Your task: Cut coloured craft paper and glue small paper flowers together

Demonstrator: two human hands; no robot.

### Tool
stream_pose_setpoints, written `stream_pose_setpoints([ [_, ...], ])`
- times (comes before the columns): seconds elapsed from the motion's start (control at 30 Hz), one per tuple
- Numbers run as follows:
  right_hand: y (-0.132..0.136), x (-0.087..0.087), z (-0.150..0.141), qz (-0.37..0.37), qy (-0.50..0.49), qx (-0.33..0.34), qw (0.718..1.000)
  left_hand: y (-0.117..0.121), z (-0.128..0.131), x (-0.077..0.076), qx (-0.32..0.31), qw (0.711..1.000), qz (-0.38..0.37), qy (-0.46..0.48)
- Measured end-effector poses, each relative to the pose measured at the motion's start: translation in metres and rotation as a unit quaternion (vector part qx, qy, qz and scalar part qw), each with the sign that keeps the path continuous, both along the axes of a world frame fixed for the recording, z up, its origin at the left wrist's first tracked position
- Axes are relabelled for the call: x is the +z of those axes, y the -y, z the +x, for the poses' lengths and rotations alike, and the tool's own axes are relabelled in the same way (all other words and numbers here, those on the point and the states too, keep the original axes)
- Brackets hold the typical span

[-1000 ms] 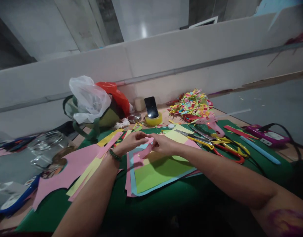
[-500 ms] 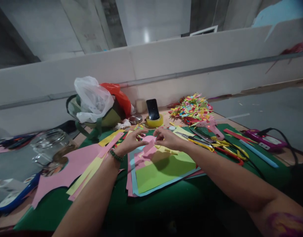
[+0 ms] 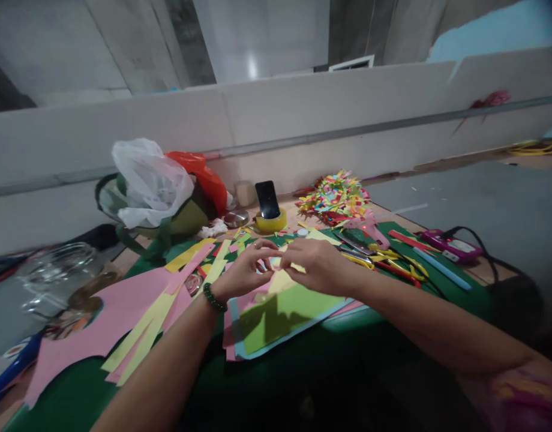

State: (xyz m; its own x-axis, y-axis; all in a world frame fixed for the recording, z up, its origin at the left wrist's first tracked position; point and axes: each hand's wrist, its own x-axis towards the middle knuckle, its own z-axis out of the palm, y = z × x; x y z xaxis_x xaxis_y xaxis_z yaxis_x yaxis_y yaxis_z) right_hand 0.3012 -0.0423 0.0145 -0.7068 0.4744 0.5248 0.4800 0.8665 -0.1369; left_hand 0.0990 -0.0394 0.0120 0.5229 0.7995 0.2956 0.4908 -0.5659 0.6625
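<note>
My left hand (image 3: 251, 269), with a green bead bracelet on the wrist, is curled with its fingertips close to those of my right hand. A small piece of pink paper (image 3: 275, 263) shows between the fingertips, mostly hidden. The fingers of my right hand (image 3: 314, 264) are bent and pinched towards it. Both hands are above a stack of coloured sheets, with a green sheet (image 3: 285, 318) on top and a light blue sheet (image 3: 246, 351) under it. Pale yellow and pink pieces lie on the stack beneath the hands.
Pink paper (image 3: 123, 306) and yellow strips (image 3: 143, 342) lie left. A phone (image 3: 267, 200) leans on a tape roll (image 3: 271, 223). To the right are a heap of paper pieces (image 3: 336, 195), a pink glue gun (image 3: 370, 231), scissors (image 3: 361, 259) and a purple device (image 3: 453, 246).
My hands have drawn closer together, and the pink paper between them is now mostly covered. My right hand has turned its back more towards me. The view has shifted a little to the right.
</note>
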Motion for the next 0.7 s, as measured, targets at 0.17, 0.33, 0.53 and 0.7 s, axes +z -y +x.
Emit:
stream_pose_setpoints([
  [0.17, 0.052, -0.029, 0.005, 0.01, 0.126, -0.1, 0.987, 0.027, 0.02, 0.004, -0.13, 0.975, 0.009, -0.18],
  [0.33, 0.063, -0.049, 0.0, -0.069, 0.12, -0.124, 0.983, 0.033, 0.038, -0.016, -0.07, 0.958, -0.01, -0.277],
  [0.53, 0.026, -0.016, 0.066, -0.129, -0.022, -0.276, 0.952, 0.036, 0.038, -0.017, -0.078, 0.924, 0.045, -0.371],
  [0.7, -0.037, -0.007, 0.148, -0.162, 0.006, -0.562, 0.811, 0.039, 0.03, -0.02, -0.126, 0.933, 0.046, -0.333],
])
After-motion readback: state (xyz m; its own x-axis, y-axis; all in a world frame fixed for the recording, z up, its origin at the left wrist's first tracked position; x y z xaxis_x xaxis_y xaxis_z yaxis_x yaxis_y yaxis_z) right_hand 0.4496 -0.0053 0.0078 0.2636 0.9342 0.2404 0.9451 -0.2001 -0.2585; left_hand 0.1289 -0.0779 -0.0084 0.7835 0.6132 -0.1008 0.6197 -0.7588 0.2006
